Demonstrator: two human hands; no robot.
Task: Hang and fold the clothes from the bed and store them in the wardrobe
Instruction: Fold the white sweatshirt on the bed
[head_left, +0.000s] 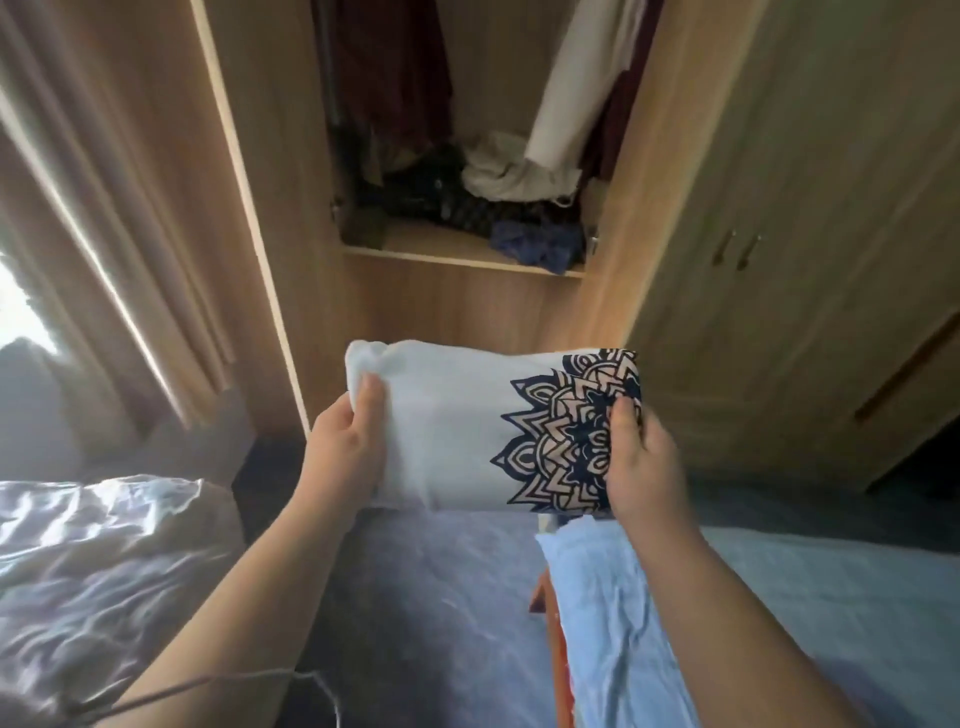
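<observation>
Grips folded shirt (457, 431), left hand (345, 447) at nine, right hand (641, 467) at three; risks unfolding against heaped clothes (467, 202) on wardrobe shelf (431, 249) at twelve o'clock.

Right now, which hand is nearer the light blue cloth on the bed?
Right. The right hand grips the folded shirt just above the light blue cloth; the left hand holds the shirt's opposite end, farther off.

Fingers of both hands (345, 447) (641, 467) behind the folded shirt (452, 431) — hanging clothes (395, 67) cropped at the top edge
</observation>
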